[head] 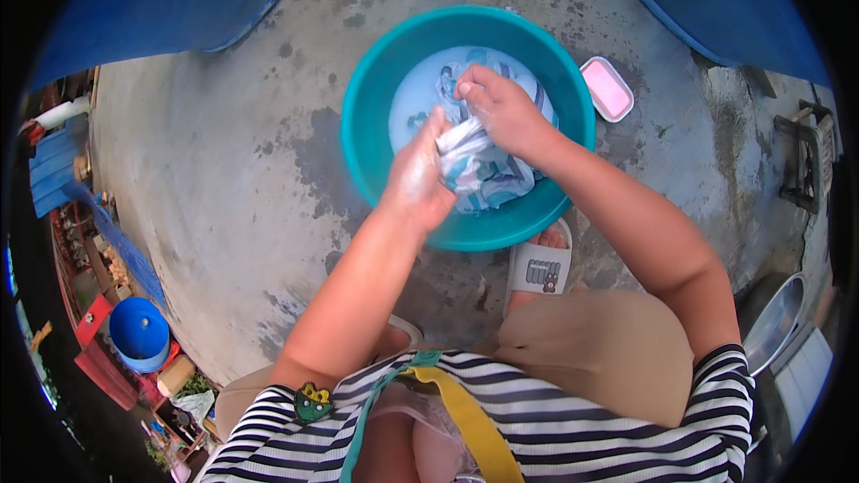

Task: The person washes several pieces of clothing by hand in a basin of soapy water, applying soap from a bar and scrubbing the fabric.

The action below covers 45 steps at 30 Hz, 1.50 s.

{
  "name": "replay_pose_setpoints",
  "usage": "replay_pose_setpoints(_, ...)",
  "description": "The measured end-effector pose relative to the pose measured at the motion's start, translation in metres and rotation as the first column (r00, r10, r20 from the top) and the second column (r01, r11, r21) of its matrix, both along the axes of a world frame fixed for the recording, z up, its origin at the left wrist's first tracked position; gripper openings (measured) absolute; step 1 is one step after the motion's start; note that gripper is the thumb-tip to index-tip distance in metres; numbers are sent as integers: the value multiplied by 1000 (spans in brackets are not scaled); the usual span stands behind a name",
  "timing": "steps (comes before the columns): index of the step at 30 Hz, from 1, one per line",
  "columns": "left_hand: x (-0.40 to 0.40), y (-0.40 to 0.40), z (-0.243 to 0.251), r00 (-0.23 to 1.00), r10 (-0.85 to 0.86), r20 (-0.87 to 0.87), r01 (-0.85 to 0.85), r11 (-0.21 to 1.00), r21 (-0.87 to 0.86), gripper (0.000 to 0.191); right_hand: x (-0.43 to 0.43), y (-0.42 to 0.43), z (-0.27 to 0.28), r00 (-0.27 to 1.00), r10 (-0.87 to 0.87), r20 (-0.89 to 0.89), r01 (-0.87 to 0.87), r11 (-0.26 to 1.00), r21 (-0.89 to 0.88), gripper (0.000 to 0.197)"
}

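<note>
In front of me a round teal plastic basin (366,147) rests on the concrete floor, with cloudy, pale bluish water (413,90) inside. My left hand (417,171) grips a bunched piece of wet white fabric (463,147), its thumb pointing up. Curled over the other end of that fabric is my right hand (503,111), its fingertips partly hidden. Both hands look wet. Below them, more of the patterned cloth (500,184), white with teal and grey-purple markings, lies crumpled in the water.
A pink block in a white dish (608,89) sits right of the basin. Large blue containers (174,0) curve in at the top corners. A blue bucket (139,335) stands lower left, a metal bowl (775,322) at right. My slippered foot (542,258) is close to the basin.
</note>
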<state>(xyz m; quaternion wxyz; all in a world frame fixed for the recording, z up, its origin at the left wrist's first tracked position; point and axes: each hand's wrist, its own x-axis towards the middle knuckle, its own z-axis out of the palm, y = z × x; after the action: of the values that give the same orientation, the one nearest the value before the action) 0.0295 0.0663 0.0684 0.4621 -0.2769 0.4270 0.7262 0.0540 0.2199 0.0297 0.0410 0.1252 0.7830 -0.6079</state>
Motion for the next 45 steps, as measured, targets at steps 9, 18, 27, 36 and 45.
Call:
replay_pose_setpoints(9, -9, -21, 2, 895, -207, -394, 148, 973, -174, 32, 18, 0, 11, 986, -111, 123, 165, 731, -662, 23)
replay_pose_setpoints(18, 11, 0, -13, 998, -54, -18, 51, 990, -131, 41, 19, -28, 6, 858, 435, -274, -182, 755, 631, 27)
replay_pose_setpoints(27, -4, -18, -18, 997, -52, 54, 56, 996, -66, 49, -27, -22, -16, 977, 195, 85, -211, 836, 506, 16)
replay_pose_setpoints(36, -40, -24, -107, 940, -45, -339, -163, 814, -558, 23, -97, -8, -101, 901, 421, 100, -432, 893, 130, 25)
replay_pose_setpoints(45, -39, -12, -144, 956, -74, -283, -157, 686, -711, 23, -79, -29, -94, 928, 373, -12, -237, 613, 754, 19)
